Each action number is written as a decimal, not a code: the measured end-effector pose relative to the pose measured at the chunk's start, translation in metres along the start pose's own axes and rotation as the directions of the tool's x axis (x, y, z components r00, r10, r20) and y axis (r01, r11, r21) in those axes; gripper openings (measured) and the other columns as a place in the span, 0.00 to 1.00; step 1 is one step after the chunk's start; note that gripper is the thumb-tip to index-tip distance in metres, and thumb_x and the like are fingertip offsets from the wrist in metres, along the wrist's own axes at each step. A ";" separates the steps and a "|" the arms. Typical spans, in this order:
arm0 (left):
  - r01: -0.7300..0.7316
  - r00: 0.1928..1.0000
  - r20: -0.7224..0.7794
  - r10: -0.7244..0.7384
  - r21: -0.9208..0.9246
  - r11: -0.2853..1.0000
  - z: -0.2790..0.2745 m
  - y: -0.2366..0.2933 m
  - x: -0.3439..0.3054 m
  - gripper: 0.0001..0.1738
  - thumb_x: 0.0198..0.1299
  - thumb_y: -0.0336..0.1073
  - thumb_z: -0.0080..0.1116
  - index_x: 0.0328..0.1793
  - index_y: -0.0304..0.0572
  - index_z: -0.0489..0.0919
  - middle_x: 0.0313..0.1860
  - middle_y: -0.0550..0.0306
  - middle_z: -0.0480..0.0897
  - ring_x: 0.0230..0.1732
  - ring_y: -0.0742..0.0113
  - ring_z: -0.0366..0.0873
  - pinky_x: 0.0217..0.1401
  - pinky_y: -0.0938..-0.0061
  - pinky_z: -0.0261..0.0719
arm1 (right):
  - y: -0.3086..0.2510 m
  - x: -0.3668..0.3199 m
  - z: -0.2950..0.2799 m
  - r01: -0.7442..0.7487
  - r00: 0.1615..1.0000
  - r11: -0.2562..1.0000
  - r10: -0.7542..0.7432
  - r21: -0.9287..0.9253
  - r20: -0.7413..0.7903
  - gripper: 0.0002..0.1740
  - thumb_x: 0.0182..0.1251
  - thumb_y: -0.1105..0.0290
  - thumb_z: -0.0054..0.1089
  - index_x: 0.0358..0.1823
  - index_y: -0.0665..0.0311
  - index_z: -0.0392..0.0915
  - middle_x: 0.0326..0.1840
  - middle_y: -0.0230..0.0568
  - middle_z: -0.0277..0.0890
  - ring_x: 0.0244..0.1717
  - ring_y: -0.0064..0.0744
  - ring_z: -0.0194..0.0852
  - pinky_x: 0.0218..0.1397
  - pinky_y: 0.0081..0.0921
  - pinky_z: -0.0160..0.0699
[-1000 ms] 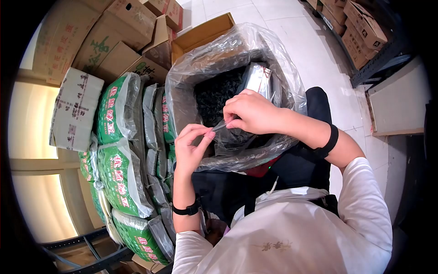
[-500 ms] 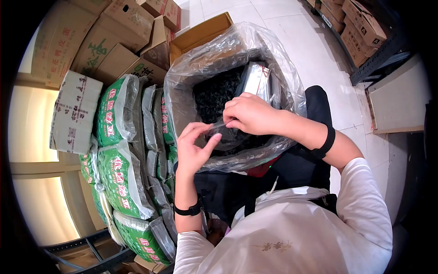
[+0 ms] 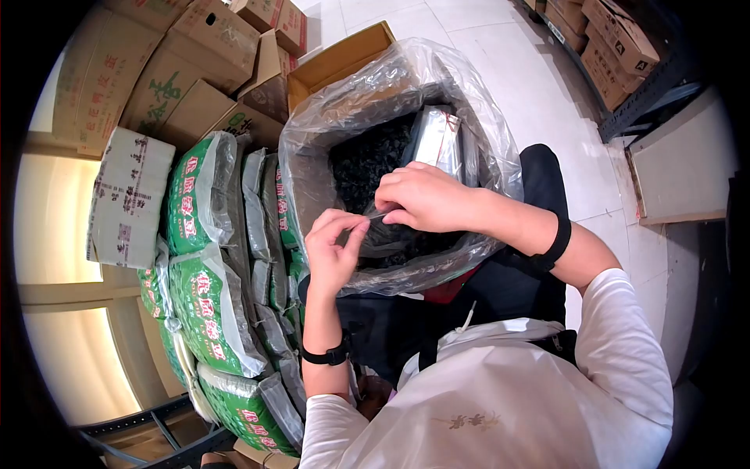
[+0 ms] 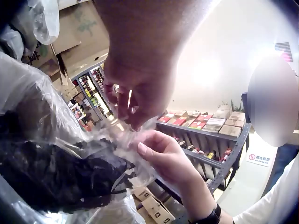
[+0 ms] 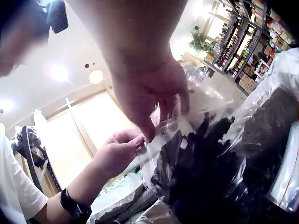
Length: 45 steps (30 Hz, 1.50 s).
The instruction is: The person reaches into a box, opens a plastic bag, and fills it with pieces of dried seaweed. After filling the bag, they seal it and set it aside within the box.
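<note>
Over a big box, both hands pinch the gathered top of a clear plastic bag point(image 5: 161, 158) filled with crinkled black dried pieces point(image 5: 201, 172). My left hand point(image 3: 332, 248) has thumb and forefinger together on the film. Just to its right, my right hand point(image 3: 428, 198) pinches the same film, its fingers bent down. In the left wrist view the bag's dark contents point(image 4: 84, 172) bulge below the hands. The box is lined with a large clear plastic liner point(image 3: 312, 152). Inside lie more black pieces point(image 3: 367, 160) and a silver packet point(image 3: 437, 141).
Green printed sacks point(image 3: 207, 313) are stacked close on the left, with a white carton point(image 3: 129, 195) on top. Cardboard boxes point(image 3: 207, 47) crowd the back left, beside the lined box's raised flap point(image 3: 340, 66). A shelf with cartons point(image 3: 617, 51) stands at the right.
My left thumb parted from the forefinger half a second ago and is now closed on the film again. My right hand has shifted slightly left, and the hands are closer together.
</note>
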<state>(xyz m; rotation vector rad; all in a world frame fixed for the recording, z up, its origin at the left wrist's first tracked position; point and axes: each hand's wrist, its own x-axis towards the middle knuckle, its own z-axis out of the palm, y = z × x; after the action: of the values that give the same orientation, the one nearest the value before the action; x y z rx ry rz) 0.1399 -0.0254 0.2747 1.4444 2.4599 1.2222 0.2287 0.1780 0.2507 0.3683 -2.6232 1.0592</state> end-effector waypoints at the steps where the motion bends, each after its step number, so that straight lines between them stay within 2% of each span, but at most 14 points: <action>1: 0.000 1.000 0.001 0.000 0.000 1.000 -0.001 0.000 0.000 0.04 0.55 0.26 0.68 0.37 0.35 0.85 0.33 0.53 0.84 0.36 0.65 0.81 0.42 0.75 0.77 | 0.002 0.000 0.000 0.039 0.998 0.999 -0.040 -0.021 -0.044 0.07 0.59 0.65 0.67 0.34 0.58 0.79 0.35 0.32 0.79 0.46 0.37 0.78 0.53 0.38 0.69; 3: 0.026 0.998 -0.051 -0.028 -0.027 0.999 -0.002 0.001 -0.001 0.04 0.55 0.25 0.68 0.36 0.35 0.85 0.34 0.52 0.83 0.37 0.64 0.81 0.44 0.75 0.77 | 0.004 0.001 -0.002 0.077 0.993 0.996 -0.081 -0.043 -0.088 0.08 0.59 0.65 0.67 0.35 0.59 0.79 0.36 0.32 0.79 0.47 0.37 0.78 0.54 0.38 0.70; 7: 0.082 0.997 -0.007 -0.083 -0.082 0.993 0.000 0.003 -0.002 0.05 0.54 0.27 0.68 0.37 0.35 0.85 0.35 0.52 0.84 0.37 0.65 0.81 0.44 0.75 0.76 | 0.005 0.004 -0.003 -0.004 0.997 0.999 0.007 -0.033 0.073 0.07 0.58 0.66 0.67 0.34 0.59 0.80 0.35 0.34 0.80 0.45 0.39 0.79 0.52 0.38 0.72; 13: 0.056 0.998 -0.011 -0.055 0.122 0.991 -0.004 0.014 0.006 0.07 0.54 0.26 0.68 0.40 0.35 0.84 0.37 0.53 0.83 0.39 0.60 0.82 0.45 0.73 0.79 | 0.006 0.006 -0.002 -0.084 0.992 0.996 0.085 -0.015 0.095 0.04 0.58 0.69 0.66 0.32 0.59 0.81 0.34 0.35 0.80 0.42 0.40 0.80 0.50 0.38 0.73; 14: 0.062 0.996 0.064 -0.069 0.108 0.992 -0.005 0.008 0.005 0.07 0.55 0.27 0.67 0.40 0.36 0.84 0.37 0.53 0.83 0.39 0.59 0.82 0.44 0.71 0.79 | 0.005 0.006 -0.002 -0.083 0.990 0.996 0.085 -0.019 0.116 0.04 0.58 0.69 0.66 0.32 0.59 0.81 0.34 0.35 0.80 0.42 0.40 0.80 0.50 0.38 0.73; 19: 0.075 0.979 0.179 -0.099 0.137 0.988 -0.003 0.002 0.011 0.06 0.57 0.28 0.65 0.41 0.35 0.83 0.38 0.51 0.83 0.39 0.58 0.82 0.42 0.70 0.77 | 0.007 0.005 0.000 -0.090 0.990 0.995 0.093 -0.036 0.105 0.05 0.57 0.68 0.67 0.31 0.60 0.80 0.34 0.35 0.79 0.43 0.40 0.80 0.51 0.38 0.74; 21: -0.058 0.978 0.209 0.012 0.213 0.975 -0.003 0.003 0.013 0.05 0.58 0.29 0.63 0.38 0.35 0.82 0.38 0.51 0.82 0.39 0.54 0.81 0.43 0.67 0.76 | 0.006 0.005 0.000 -0.096 0.990 0.995 0.098 -0.029 0.100 0.05 0.57 0.68 0.67 0.31 0.60 0.80 0.34 0.35 0.79 0.43 0.40 0.80 0.51 0.38 0.74; 27: -0.082 0.993 0.104 0.052 0.309 0.948 0.000 0.002 0.012 0.03 0.59 0.30 0.61 0.37 0.38 0.81 0.36 0.52 0.82 0.40 0.51 0.79 0.45 0.64 0.73 | 0.002 0.007 0.001 -0.093 0.993 0.995 0.096 -0.043 0.068 0.07 0.58 0.67 0.67 0.33 0.60 0.80 0.35 0.35 0.79 0.46 0.40 0.79 0.51 0.40 0.74; 30: -0.070 0.991 0.132 0.028 0.324 0.944 -0.002 0.003 0.010 0.04 0.58 0.31 0.63 0.38 0.40 0.82 0.36 0.54 0.81 0.41 0.54 0.79 0.45 0.65 0.73 | 0.004 0.006 0.001 -0.026 1.000 0.996 0.025 -0.087 -0.005 0.07 0.58 0.67 0.67 0.34 0.60 0.79 0.36 0.35 0.78 0.47 0.40 0.78 0.51 0.40 0.73; 31: -0.070 0.991 0.131 0.028 0.324 0.943 -0.002 0.002 0.008 0.04 0.58 0.31 0.63 0.38 0.40 0.82 0.36 0.54 0.81 0.41 0.54 0.79 0.45 0.65 0.73 | 0.005 0.007 -0.001 -0.058 0.996 0.996 0.063 -0.068 0.065 0.07 0.59 0.67 0.66 0.34 0.60 0.79 0.36 0.35 0.78 0.47 0.40 0.78 0.52 0.40 0.73; 33: -0.006 0.994 0.109 -0.005 0.099 0.995 -0.002 -0.001 0.006 0.06 0.56 0.29 0.65 0.40 0.37 0.83 0.36 0.52 0.82 0.40 0.55 0.80 0.43 0.68 0.76 | 0.006 0.007 -0.002 -0.092 0.986 0.994 0.098 -0.050 0.135 0.07 0.59 0.67 0.66 0.34 0.60 0.78 0.36 0.35 0.78 0.47 0.40 0.77 0.52 0.40 0.72; 35: 0.031 0.994 0.096 -0.044 0.126 0.991 -0.009 0.006 0.009 0.07 0.56 0.28 0.65 0.41 0.36 0.83 0.36 0.52 0.82 0.39 0.56 0.81 0.42 0.69 0.77 | 0.007 0.005 0.001 -0.053 0.998 0.997 0.055 -0.052 0.038 0.06 0.59 0.67 0.66 0.33 0.59 0.78 0.35 0.34 0.77 0.46 0.40 0.77 0.52 0.39 0.72; 41: 0.085 0.993 0.073 -0.092 0.093 0.992 -0.013 -0.005 0.006 0.05 0.56 0.27 0.65 0.38 0.35 0.83 0.35 0.52 0.82 0.39 0.57 0.81 0.43 0.68 0.77 | 0.006 0.005 -0.001 -0.046 0.998 0.997 0.049 -0.065 0.050 0.06 0.60 0.66 0.65 0.33 0.58 0.78 0.34 0.34 0.77 0.47 0.38 0.77 0.51 0.38 0.71; 45: -0.078 0.996 0.052 0.070 0.193 0.978 -0.005 -0.005 0.006 0.02 0.56 0.27 0.64 0.34 0.39 0.81 0.34 0.54 0.82 0.36 0.56 0.79 0.41 0.66 0.74 | 0.001 0.006 0.007 0.028 0.997 0.996 -0.035 -0.088 -0.074 0.06 0.62 0.64 0.63 0.35 0.57 0.79 0.35 0.33 0.75 0.46 0.37 0.75 0.51 0.36 0.69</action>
<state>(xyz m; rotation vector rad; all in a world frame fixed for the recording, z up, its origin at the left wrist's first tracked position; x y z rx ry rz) 0.1312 -0.0250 0.2772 1.6037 2.5799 0.9703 0.2217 0.1726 0.2474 0.3416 -2.5776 0.9267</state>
